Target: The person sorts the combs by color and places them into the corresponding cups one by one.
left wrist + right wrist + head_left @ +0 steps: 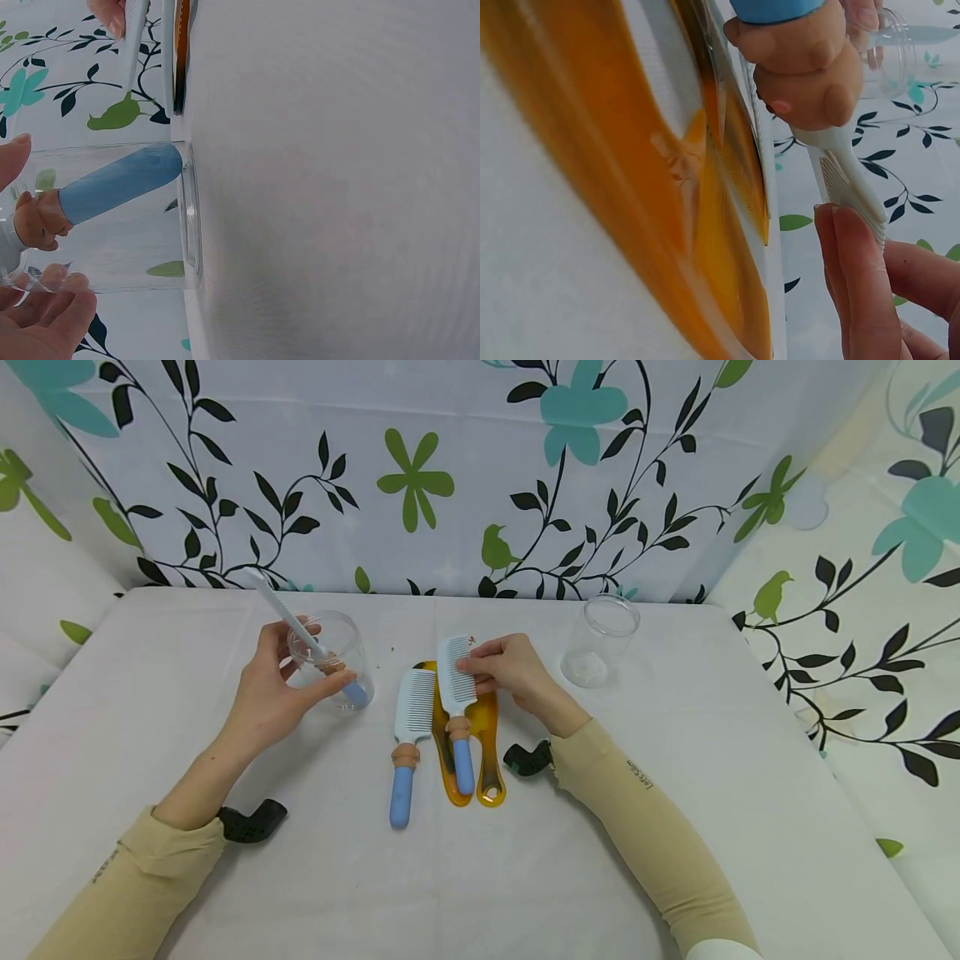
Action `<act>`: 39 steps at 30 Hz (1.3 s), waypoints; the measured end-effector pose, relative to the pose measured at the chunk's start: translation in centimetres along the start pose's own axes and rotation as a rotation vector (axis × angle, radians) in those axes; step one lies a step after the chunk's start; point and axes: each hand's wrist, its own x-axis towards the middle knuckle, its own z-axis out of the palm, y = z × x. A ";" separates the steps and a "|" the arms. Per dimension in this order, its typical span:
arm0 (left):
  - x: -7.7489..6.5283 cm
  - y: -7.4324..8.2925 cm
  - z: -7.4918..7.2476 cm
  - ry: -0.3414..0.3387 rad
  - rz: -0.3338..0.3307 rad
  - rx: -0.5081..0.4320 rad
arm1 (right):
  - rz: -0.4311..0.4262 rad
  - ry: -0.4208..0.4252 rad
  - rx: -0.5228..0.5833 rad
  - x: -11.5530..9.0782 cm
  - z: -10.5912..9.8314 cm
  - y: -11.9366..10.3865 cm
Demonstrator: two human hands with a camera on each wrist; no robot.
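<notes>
A white table (pixel 300 877) stands before a leaf-patterned cloth (pixel 420 410); amber combs (pixel 491 752) lie on the table. Over them, the right hand (pixel 517 672) pinches a pale comb (pixel 455 681) with brown collar (pixel 458 727) and blue handle (pixel 463 768). Left of them lies a matching comb (pixel 406 755); farther left, the left hand (pixel 273 693) grips a clear jar (pixel 348 647), where a third comb (pixel 124 180) leans handle-down. Right of them stands a second jar (pixel 592 672).
</notes>
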 end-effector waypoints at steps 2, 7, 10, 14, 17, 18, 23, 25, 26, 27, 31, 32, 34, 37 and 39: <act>0.0 0.0 0.0 0.000 0.000 0.001 | -0.012 0.001 0.005 -0.1 -0.1 -0.1; 0.1 -0.1 -0.1 0.000 0.005 0.000 | -0.028 0.000 0.021 -0.3 -0.1 -0.4; 0.0 -0.1 -0.1 -0.001 0.010 -0.003 | -0.040 0.002 0.037 -0.4 -0.2 -0.5; 0.0 -0.3 -0.1 0.000 0.002 0.007 | -0.062 0.006 0.068 -0.5 -0.1 -0.8; 0.1 -0.3 0.0 0.001 -0.007 0.017 | -0.076 0.009 0.088 -0.7 -0.1 -1.0; 0.2 -0.3 0.0 0.001 -0.009 0.019 | -0.080 0.011 0.091 -0.8 -0.1 -1.1; 0.2 -0.3 0.0 -0.002 -0.012 0.017 | -0.101 0.010 0.114 -1.1 -0.2 -1.5; 0.2 -0.2 0.0 -0.003 -0.014 0.015 | -0.108 0.009 0.121 -1.2 -0.2 -1.6; 0.2 -0.2 0.0 -0.003 -0.014 0.014 | -0.112 0.008 0.123 -1.3 -0.2 -1.7; 0.1 -0.2 0.0 -0.004 -0.013 0.013 | -0.113 0.008 0.126 -1.3 -0.2 -1.7; 0.1 -0.3 0.0 -0.005 -0.009 0.011 | -0.123 0.004 0.140 -1.4 -0.3 -2.0; 0.1 -0.3 0.0 -0.005 -0.007 0.010 | -0.123 0.003 0.144 -1.5 -0.3 -2.0; 0.1 -0.2 0.0 -0.005 -0.007 0.008 | -0.125 -0.002 0.150 -1.6 -0.4 -2.2; 0.1 -0.2 0.0 -0.003 -0.005 0.007 | -0.125 -0.009 0.159 -1.8 -0.4 -2.4; 0.1 -0.2 0.0 -0.002 -0.010 0.012 | -0.129 -0.012 0.164 -2.0 -0.3 -2.6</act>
